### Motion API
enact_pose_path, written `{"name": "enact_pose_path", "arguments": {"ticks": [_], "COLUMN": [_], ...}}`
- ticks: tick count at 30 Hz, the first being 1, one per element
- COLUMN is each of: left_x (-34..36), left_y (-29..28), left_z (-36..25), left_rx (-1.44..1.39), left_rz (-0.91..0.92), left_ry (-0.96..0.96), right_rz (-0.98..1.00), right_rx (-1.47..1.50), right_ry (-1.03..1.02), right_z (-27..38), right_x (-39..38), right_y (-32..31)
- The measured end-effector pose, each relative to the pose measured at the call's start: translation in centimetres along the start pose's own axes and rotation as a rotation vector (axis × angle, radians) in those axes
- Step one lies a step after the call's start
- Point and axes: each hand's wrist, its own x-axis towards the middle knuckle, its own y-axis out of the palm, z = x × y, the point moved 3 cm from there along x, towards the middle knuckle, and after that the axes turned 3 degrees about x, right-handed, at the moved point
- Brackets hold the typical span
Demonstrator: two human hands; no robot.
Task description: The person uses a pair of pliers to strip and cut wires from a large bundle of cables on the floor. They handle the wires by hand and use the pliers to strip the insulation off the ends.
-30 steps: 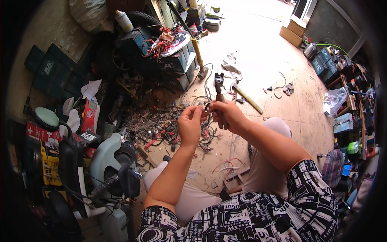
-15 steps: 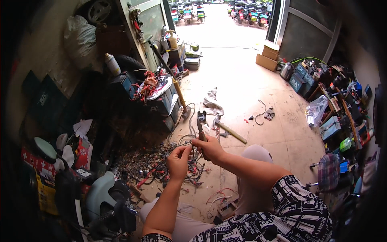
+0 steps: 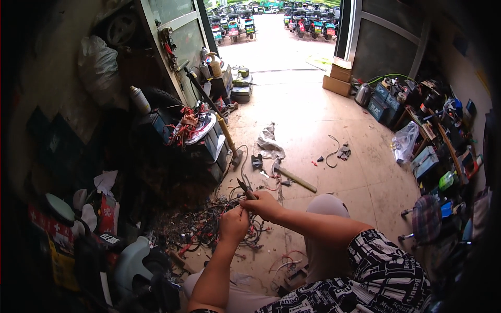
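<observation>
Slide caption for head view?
Right hand grips pliers beside left hand, near tangled wires; hammer on floor.

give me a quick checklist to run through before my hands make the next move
1. Pliers gripped in the right hand: ok, its fingers wrap the handles and the tip points up and away.
2. Pliers' jaws open or shut: cannot tell, too small here.
3. Piece secure in the left hand: cannot tell, anything between its fingers is hidden.
4. Gap between the two hands: cannot tell, they meet or nearly meet in this view.
5. Hammer out of the hands' way: ok, it lies on the floor beyond them.
6. Area below the hands free of clutter: not ok, a tangle of wires lies there.
</observation>
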Motion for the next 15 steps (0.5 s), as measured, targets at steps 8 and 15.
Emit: {"name": "enact_pose_path", "arguments": {"ticks": [8, 15], "left_x": [1.0, 1.0], "left_y": [-0.9, 0.1], "left_z": [-1.5, -1.5], "left_rx": [0.026, 0.019], "left_rz": [0.108, 0.148], "left_ry": [0.299, 0.363], "right_rz": [0.065, -0.025], "right_rx": [0.232, 0.278], "right_ry": [0.195, 0.288], "right_z": [0.0, -0.9], "right_x": [0.1, 0.5], "right_y": [-0.4, -0.8]}}
